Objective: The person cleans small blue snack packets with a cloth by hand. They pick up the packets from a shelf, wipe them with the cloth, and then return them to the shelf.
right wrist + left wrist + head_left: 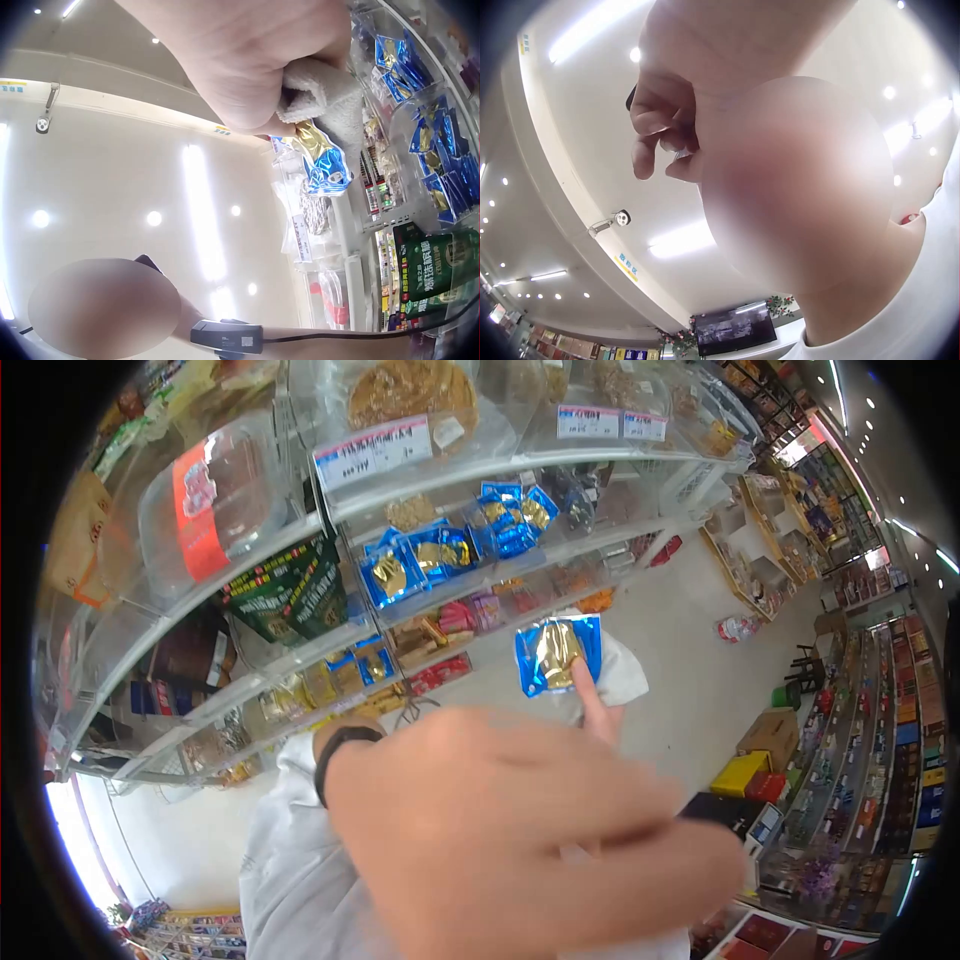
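My right hand [598, 712] pinches a blue-and-gold foil snack packet [556, 650], its thumb lying over the front. A white cloth [624, 672] is bunched in the same hand behind the packet. The right wrist view shows the folded cloth [330, 97] against the palm and the shiny packet [326, 161] below it. Large and blurred, my left hand [520, 810] crosses the front of the head view, close to the camera. In the left wrist view its fingers [656, 124] are bent toward the thumb, with a small pale glint between them; I cannot tell whether it holds something.
A clear-fronted shelf rack stands ahead, with matching blue packets [420, 560] in its bins and green bags [295, 595] to their left. A plastic tub with a red label [200, 510] sits higher up. Stocked shelves [850, 760] line the right, beyond the pale floor [670, 710].
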### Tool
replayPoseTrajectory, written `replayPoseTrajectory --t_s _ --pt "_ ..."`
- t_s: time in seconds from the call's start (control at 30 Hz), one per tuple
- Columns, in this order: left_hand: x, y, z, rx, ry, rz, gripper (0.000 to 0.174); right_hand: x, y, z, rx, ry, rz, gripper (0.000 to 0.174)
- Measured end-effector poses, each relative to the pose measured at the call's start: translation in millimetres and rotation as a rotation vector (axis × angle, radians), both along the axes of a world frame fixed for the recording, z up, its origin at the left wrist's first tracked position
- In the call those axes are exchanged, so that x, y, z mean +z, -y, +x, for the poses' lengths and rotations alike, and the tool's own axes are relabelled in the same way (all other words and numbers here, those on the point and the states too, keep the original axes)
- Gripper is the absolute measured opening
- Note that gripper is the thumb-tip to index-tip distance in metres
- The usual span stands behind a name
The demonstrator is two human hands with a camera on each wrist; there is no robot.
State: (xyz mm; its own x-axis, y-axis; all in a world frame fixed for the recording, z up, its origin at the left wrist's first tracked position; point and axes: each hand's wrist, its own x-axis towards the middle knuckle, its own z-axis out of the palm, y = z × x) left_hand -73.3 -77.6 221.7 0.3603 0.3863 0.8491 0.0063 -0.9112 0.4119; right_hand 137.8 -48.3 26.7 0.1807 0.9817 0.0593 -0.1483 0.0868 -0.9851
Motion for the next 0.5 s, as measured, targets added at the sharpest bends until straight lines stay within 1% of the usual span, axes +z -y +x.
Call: replayPoseTrajectory --t_s 0.1,0.13,0.17,0.2,0.3,0.33,0.4,0.43,0.47,0.5 --pt "-21 -9 4 0.082 -0.051 -0.173 0.034 11 -9 11 0.042 0.152 0.172 0.029" --pt "-34 -17 6 0.126 -0.066 -0.270 0.044 11 -13 14 0.012 0.168 0.187 0.025" --pt "-47 -24 10 0.190 -0.062 -0.362 0.050 9 -17 15 -0.020 0.183 0.198 0.022" --pt "-63 -30 16 0.256 -0.052 -0.453 0.055 12 -21 13 -0.010 0.214 0.208 0.020" --pt "-109 -50 23 0.289 -0.024 -0.530 0.044 33 -16 2 0.052 0.326 0.250 0.015" --pt "-117 -55 20 0.304 -0.055 -0.517 0.039 38 -14 -4 0.087 0.363 0.283 0.015" --pt "-133 -58 10 0.316 -0.100 -0.705 0.035 38 -17 -11 0.149 0.406 0.343 0.014" --pt "-135 -58 7 0.328 -0.044 -0.682 0.026 35 -20 -12 0.171 0.408 0.370 0.015" --pt "-139 -60 2 0.329 -0.075 -0.662 0.027 31 -23 -13 0.189 0.414 0.392 0.015" --pt "-145 -62 -5 0.326 -0.105 -0.646 0.027 28 -22 -16 0.240 0.173 0.222 0.015"
